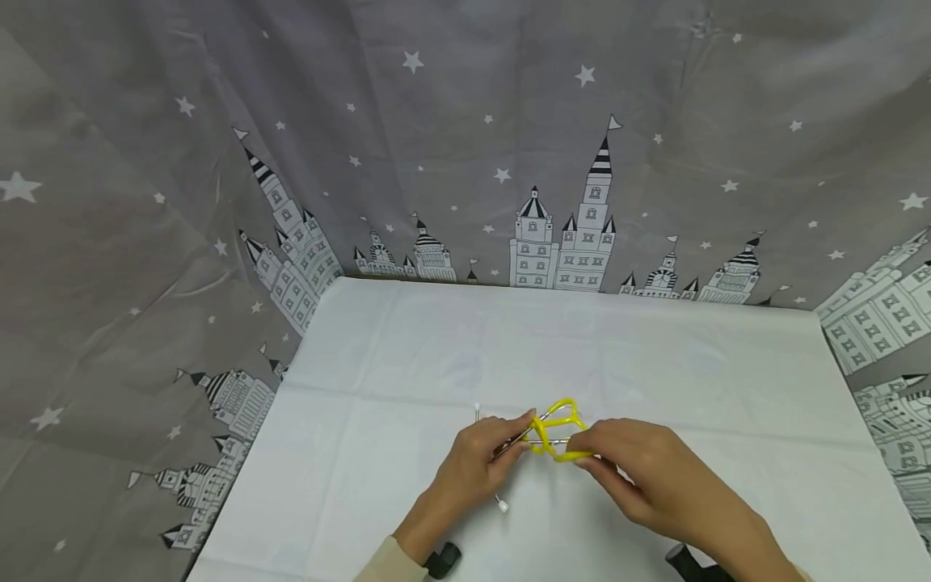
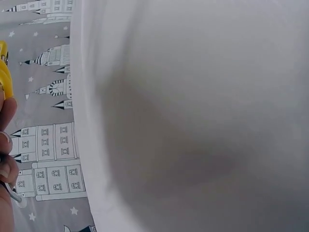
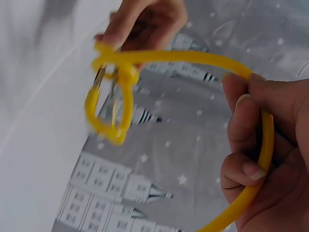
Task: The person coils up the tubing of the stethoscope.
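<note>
A stethoscope with yellow tubing is held between both hands above the white surface. My left hand pinches it where the tubing crosses the metal ear tubes. White ear tips stick out on either side of that hand. My right hand grips the tubing; in the right wrist view its fingers curl round a curved length of it. There the tubing arcs over to the left hand and loops about the ear tubes. Only an edge of yellow tubing shows in the left wrist view. No chest piece is visible.
A white cloth covers the work surface. Behind it and at both sides hangs a grey curtain printed with castles and stars. A black device is at the left wrist, and another black piece is near the right.
</note>
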The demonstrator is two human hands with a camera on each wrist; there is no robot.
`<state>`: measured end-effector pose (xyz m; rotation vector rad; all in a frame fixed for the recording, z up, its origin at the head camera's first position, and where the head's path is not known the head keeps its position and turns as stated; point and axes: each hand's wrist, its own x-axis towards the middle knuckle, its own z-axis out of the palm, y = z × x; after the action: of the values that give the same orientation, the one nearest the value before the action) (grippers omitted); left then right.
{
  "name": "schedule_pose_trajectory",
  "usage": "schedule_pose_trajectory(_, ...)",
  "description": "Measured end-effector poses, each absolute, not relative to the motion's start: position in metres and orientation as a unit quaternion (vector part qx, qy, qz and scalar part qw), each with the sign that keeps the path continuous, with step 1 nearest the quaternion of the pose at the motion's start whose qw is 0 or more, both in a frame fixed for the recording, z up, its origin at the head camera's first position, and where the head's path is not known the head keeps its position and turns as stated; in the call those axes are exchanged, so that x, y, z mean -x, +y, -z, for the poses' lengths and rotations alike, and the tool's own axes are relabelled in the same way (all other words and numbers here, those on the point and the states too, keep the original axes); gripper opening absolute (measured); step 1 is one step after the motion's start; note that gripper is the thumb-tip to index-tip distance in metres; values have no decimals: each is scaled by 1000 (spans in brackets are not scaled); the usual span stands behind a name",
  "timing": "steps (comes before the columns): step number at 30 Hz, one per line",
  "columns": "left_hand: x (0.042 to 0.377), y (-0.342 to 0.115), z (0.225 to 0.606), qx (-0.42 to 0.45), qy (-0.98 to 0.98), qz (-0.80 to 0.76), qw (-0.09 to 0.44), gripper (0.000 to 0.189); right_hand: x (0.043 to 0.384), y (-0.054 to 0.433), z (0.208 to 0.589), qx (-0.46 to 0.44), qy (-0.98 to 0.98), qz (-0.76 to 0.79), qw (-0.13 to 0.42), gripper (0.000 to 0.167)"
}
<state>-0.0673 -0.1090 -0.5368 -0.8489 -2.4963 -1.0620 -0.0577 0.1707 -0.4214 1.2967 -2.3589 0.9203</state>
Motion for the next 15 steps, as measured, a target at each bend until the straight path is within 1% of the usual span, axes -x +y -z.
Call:
schedule_pose_trajectory(3,68,-107,536,294,-866,375,151,51,56,164,417,-473,-810,-313,150,20)
schedule_pose_trajectory(6,68,-107,534,297,-867,372,151,52,57,162,414,-472,-812,-308,149,22)
schedule_pose_trajectory(9,67,-107,532,314,-866,359,147,52,63,165,412,-454,-822,-314,141,11)
schedule_pose_trajectory(10,66,-107,531,321,-866,355,145,52,66,167,411,-445,-827,-315,135,13)
schedule_pose_trajectory(11,65,-106,531,331,-864,350,144,51,68,169,411,-437,-832,-318,126,18)
schedule_pose_trajectory(13,63,-105,531,355,-858,342,146,50,75,172,412,-426,-837,-322,117,33)
schedule_pose_trajectory(15,60,-102,531,379,-849,336,151,49,82,174,414,-415,-843,-328,101,35)
